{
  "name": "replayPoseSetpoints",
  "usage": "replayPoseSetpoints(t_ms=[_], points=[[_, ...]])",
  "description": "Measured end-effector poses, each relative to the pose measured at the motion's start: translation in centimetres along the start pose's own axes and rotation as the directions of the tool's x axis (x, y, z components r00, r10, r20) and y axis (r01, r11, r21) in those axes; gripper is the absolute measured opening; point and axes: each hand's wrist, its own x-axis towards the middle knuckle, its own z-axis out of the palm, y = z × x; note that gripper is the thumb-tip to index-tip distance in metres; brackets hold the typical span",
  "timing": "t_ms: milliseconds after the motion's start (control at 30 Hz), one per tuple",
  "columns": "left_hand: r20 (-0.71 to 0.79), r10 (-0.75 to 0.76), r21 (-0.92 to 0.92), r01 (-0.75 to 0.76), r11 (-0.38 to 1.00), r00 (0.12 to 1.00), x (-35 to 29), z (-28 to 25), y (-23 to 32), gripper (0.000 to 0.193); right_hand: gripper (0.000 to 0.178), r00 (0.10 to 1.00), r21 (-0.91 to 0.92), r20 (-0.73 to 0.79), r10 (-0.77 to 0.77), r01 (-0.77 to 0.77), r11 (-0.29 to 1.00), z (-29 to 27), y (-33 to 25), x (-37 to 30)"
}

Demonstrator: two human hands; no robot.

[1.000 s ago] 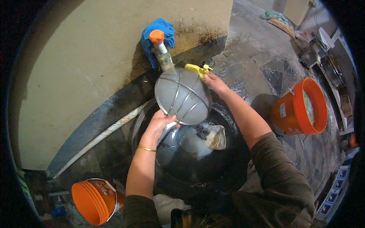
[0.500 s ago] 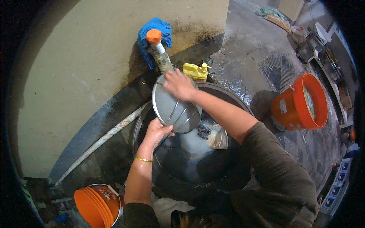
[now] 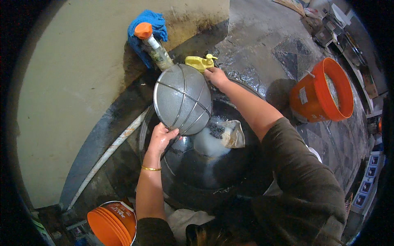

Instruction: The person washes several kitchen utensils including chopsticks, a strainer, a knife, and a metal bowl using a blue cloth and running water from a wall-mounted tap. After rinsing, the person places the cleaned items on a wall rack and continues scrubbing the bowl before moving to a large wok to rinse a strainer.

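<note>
A round metal mesh strainer [image 3: 176, 96] with a wire frame over its bulging outside is tilted above a large dark tub [image 3: 257, 92]. My left hand [image 3: 161, 138] is closed on its lower left edge, thumb on the near side; a gold-coloured bangle is round that wrist. At the strainer's upper right edge, my right hand [image 3: 217, 78] has its fingers curled in, partly hidden, close to a yellow pump bottle [image 3: 198, 62]. Cloudy water lies in the tub. A dark scouring pad [image 3: 216, 130] and a pale cloth-like piece [image 3: 234, 135] sit there, below the strainer.
An orange-capped tube [image 3: 161, 57] with a blue cloth [image 3: 147, 20] leans by the wall. A pale pole [image 3: 107, 158] slants left of the tub. An orange bucket [image 3: 305, 96] with something in it stands right, another orange bucket [image 3: 108, 225] lower left. The floor is wet.
The strainer has turned so its bulging outside faces me. My right hand has moved from its inside to its upper right edge. My left hand keeps its hold. The view has shifted slightly.
</note>
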Motion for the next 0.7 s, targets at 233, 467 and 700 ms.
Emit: replayPoseSetpoints(t_ms=[233, 467, 700], points=[[-0.030, -0.019, 0.018, 0.019, 1.000, 0.999, 0.5, 0.4, -0.8, 0.024, 0.031, 0.990, -0.052, 0.046, -0.136, 0.138, 0.989, -1.3, -1.6, -1.1], [-0.024, -0.026, 0.058, 0.028, 0.998, 0.999, 0.3, -1.5, -0.8, 0.032, 0.029, 0.985, -0.574, 0.170, -0.038, 0.131, 0.809, -2.1, 7.0, -3.6], [-0.054, -0.007, 0.036, 0.009, 0.999, 0.999, 0.2, -1.6, -0.3, 0.031, 0.067, 0.857, -0.702, 0.421, 0.296, 0.102, 0.704, 4.7, 15.7, -11.6]])
